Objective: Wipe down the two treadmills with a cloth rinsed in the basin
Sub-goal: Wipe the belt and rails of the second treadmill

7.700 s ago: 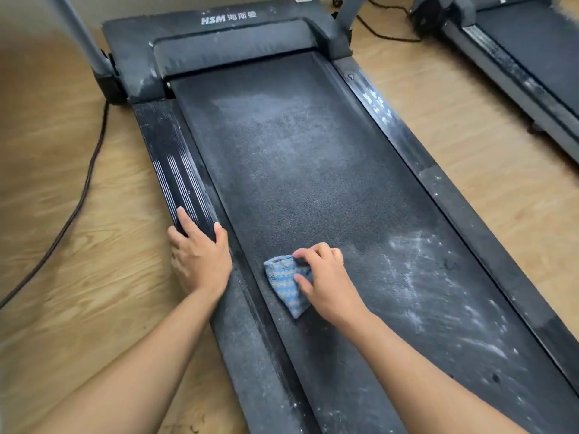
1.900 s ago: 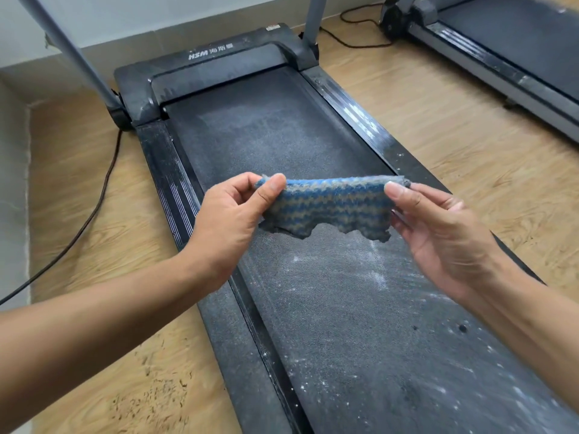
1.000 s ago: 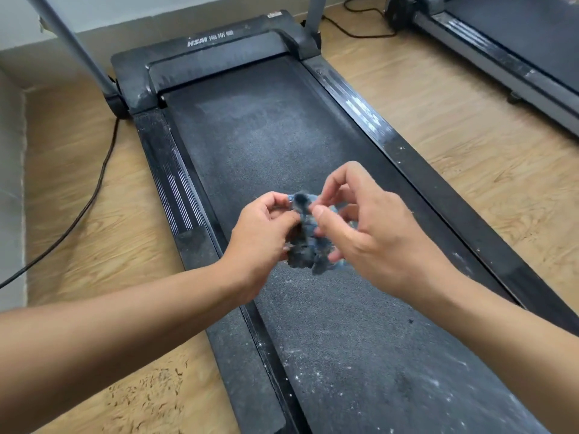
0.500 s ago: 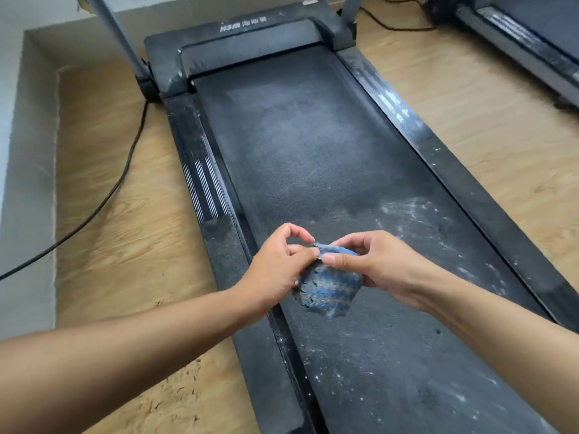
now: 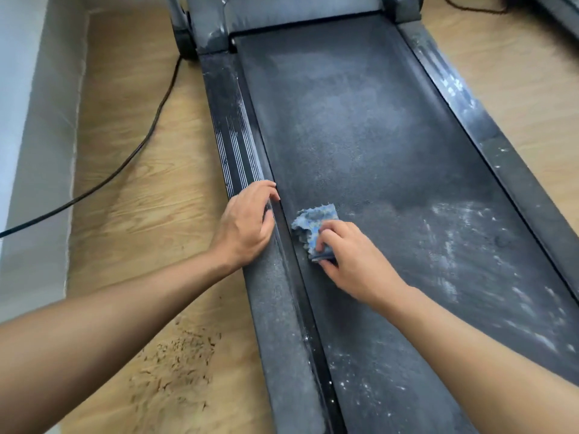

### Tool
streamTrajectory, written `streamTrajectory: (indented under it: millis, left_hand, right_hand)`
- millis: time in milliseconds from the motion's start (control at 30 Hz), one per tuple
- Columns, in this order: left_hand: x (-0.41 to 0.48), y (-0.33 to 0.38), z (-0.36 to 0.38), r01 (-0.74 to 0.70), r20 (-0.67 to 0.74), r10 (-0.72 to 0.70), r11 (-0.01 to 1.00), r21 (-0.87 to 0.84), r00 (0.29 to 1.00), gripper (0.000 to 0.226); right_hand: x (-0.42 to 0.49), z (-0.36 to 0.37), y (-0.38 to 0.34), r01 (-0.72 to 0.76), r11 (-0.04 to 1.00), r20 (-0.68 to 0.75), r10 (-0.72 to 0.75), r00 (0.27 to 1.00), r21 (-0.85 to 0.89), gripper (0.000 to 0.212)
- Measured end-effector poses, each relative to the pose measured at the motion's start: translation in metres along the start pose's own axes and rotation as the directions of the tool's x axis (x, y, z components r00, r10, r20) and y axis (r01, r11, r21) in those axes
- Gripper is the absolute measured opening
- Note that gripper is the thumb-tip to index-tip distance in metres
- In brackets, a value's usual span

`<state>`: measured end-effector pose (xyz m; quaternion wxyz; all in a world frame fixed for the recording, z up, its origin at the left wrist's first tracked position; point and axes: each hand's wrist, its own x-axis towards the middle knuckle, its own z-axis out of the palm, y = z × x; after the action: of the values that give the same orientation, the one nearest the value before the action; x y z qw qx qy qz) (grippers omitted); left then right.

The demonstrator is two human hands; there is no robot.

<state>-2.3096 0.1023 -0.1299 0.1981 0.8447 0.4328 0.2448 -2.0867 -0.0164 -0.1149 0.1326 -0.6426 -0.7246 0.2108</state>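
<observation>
The right hand presses the bunched blue cloth onto the treadmill belt beside its left edge, fingers curled over it, likely to scrub the white dust to the right; the left hand rests loosely spread on the side rail, seemingly bracing the lean forward

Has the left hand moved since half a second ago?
Yes. The left hand released the cloth and shifted left onto the treadmill's side rail.
</observation>
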Motion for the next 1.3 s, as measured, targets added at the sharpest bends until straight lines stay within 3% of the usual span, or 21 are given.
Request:
streamTrajectory:
  millis: [100,200,333,567,733,867,967,1200,1300]
  left_hand:
    - [0.019,-0.011,0.013,-0.057,0.028,0.055,0.995,0.079,0.998,0.037]
    - [0.035,-0.015,0.026,-0.06,0.088,0.043,0.98,0.192,0.995,0.049]
    - [0.038,-0.018,0.034,-0.076,0.195,0.005,0.93,0.359,0.981,0.062]
    - [0.041,-0.029,0.032,0.078,0.051,-0.081,0.995,0.061,0.995,0.057]
    - [0.041,-0.034,0.037,0.053,0.006,-0.054,0.995,0.079,0.999,0.057]
    - [0.04,-0.033,0.041,0.035,0.001,-0.035,0.996,0.087,0.999,0.057]
    - [0.041,-0.031,0.041,0.03,-0.007,-0.03,0.997,0.077,1.0,0.058]
    - [0.041,-0.03,0.037,0.051,-0.026,-0.05,0.998,0.047,0.998,0.056]
    - [0.039,-0.031,0.037,0.059,-0.017,-0.058,0.997,0.059,0.998,0.054]
  right_hand:
    - [-0.015,0.011,-0.007,0.001,1.0,-0.094,-0.004,0.996,-0.029,0.025]
    - [-0.002,0.014,-0.014,-0.057,0.993,-0.206,0.035,0.978,-0.106,0.044]
    - [0.034,0.044,-0.016,-0.073,0.969,-0.01,0.073,0.997,-0.235,0.079]
    - [0.116,0.053,-0.02,-0.151,0.947,-0.066,0.138,0.988,-0.283,0.076]
    - [0.034,0.061,-0.029,-0.076,0.959,-0.028,0.071,0.997,-0.274,0.073]
    - [-0.077,0.07,-0.039,-0.08,0.949,0.01,0.088,0.996,-0.303,0.075]
    - [-0.103,0.073,-0.04,-0.083,0.945,0.044,0.101,0.994,-0.316,0.076]
    - [0.097,0.055,-0.025,-0.257,0.915,-0.076,0.245,0.966,-0.311,0.075]
    - [0.113,0.053,-0.019,-0.226,0.922,-0.045,0.223,0.974,-0.316,0.076]
